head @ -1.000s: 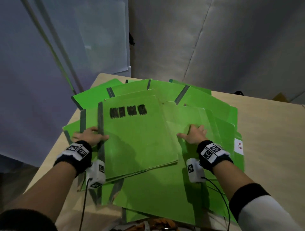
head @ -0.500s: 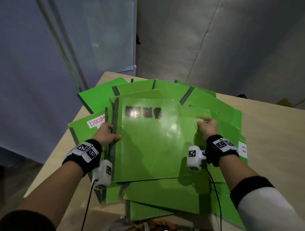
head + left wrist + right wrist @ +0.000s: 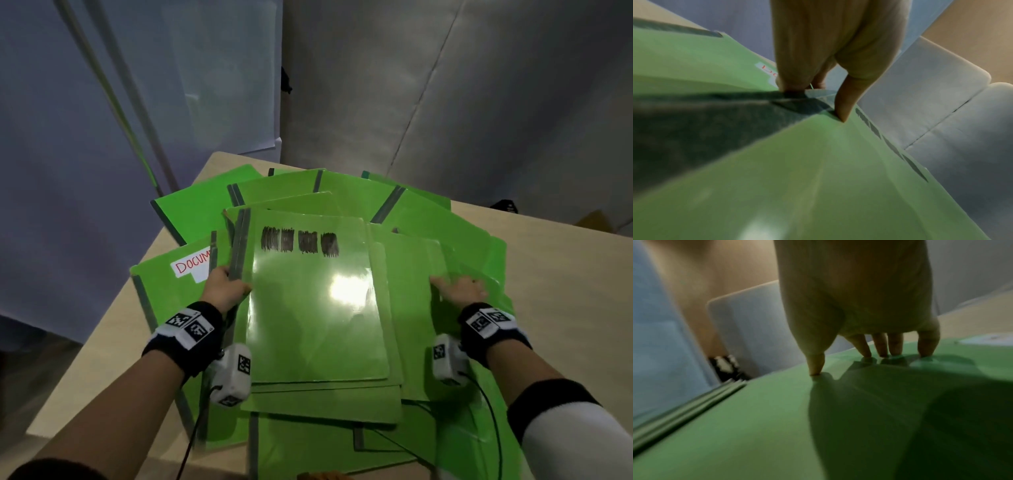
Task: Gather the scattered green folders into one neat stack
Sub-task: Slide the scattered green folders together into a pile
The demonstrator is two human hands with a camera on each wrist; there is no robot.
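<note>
Head view: green folders (image 3: 404, 219) fanned across the tan worktop (image 3: 565, 274), spines splayed toward the upper left and upper right of the frame. On top, mid-frame, a partly squared bundle led by the top folder (image 3: 315, 308). Its long axis runs from the bottom of the frame to the top, grey spine on the left edge, black scribbled marks near the far end. Left hand (image 3: 224, 291) grips the bundle at the spine, thumb on top, fingers below the edge. Right hand (image 3: 460, 291) lies flat, fingers spread and straight, on a folder right of the bundle, clamping nothing. Left of the bundle, a folder with a white label (image 3: 191, 265), red "DOCUM" showing, rest covered.

Left wrist view: left hand (image 3: 830, 56) pinches the spine edge, thumb tip pressed on the green cover, fingers tucked under. Top folder (image 3: 818, 178) fills the lower frame; the black marks run along its right edge. Part of the white label (image 3: 766, 71) shows behind the fingers.

Right wrist view: right hand (image 3: 859, 305) open, thumb and four fingertips planted on a green cover. Stacked folder edges run diagonally at lower left. Blurry.
</note>
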